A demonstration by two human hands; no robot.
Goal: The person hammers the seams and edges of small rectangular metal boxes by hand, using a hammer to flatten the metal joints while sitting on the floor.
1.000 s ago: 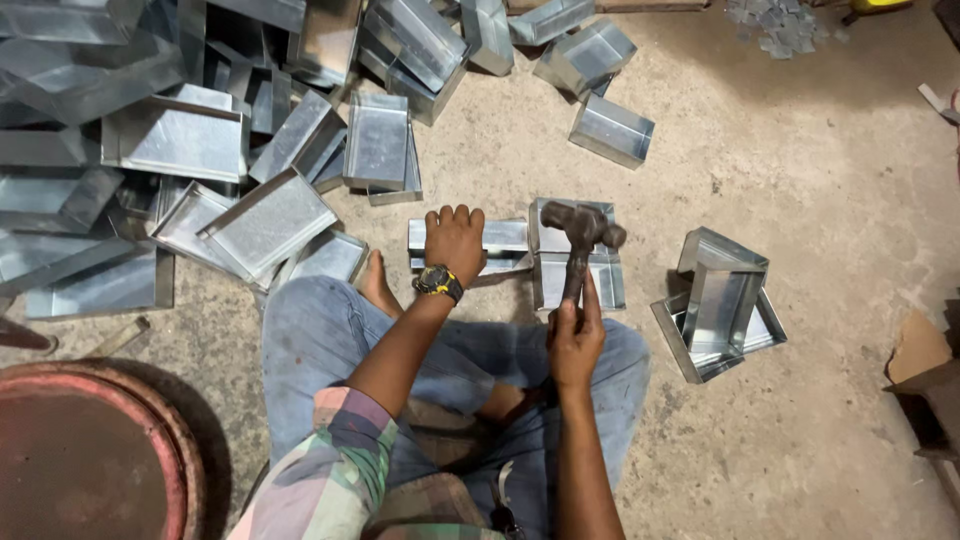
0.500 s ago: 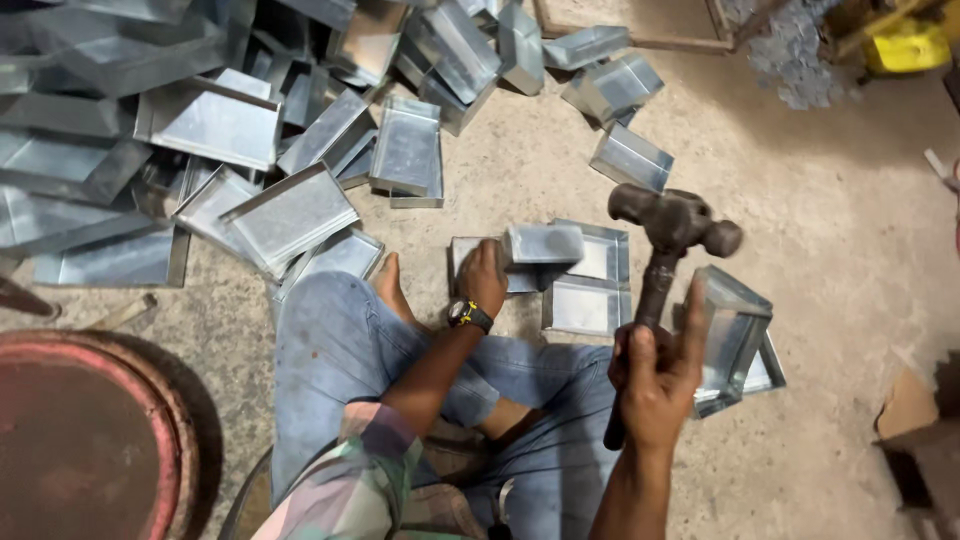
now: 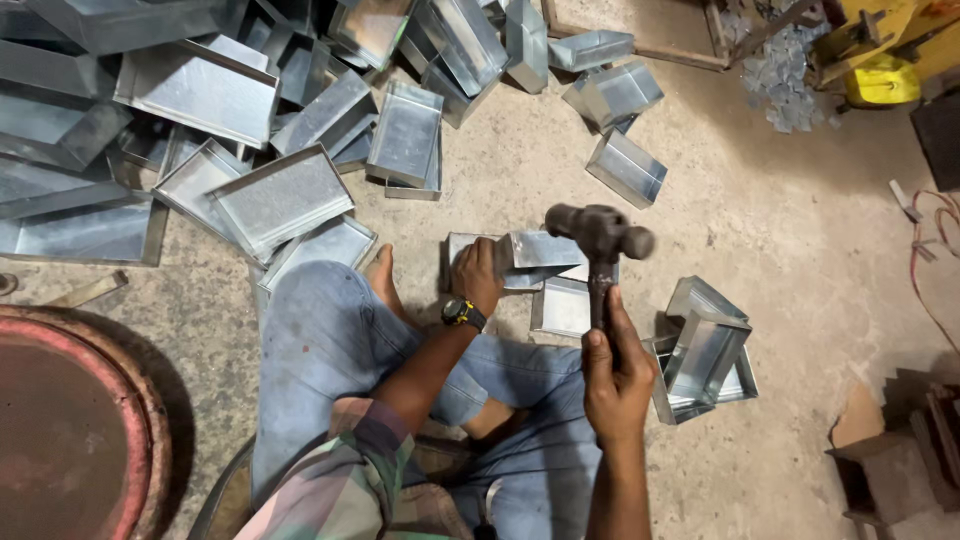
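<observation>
I sit on a concrete floor with my legs folded. My left hand (image 3: 478, 274), with a black watch at the wrist, presses down on a folded sheet-metal tray (image 3: 540, 250) that lies in front of my knees. My right hand (image 3: 614, 368) grips the dark handle of a hammer (image 3: 600, 232). The hammer's head is raised above the tray, slightly blurred. A second flat metal piece (image 3: 562, 306) lies under the hammer handle, next to the tray.
A large heap of grey sheet-metal trays (image 3: 280, 195) covers the floor at upper left. Stacked trays (image 3: 705, 350) sit at my right. A rusty red round drum lid (image 3: 60, 440) is at lower left. A yellow container (image 3: 882, 80) and metal scraps are at upper right.
A second ago the hammer head rested on the tray. It swung up and to the right, and now it is back over the tray. My left hand has stayed on the tray.
</observation>
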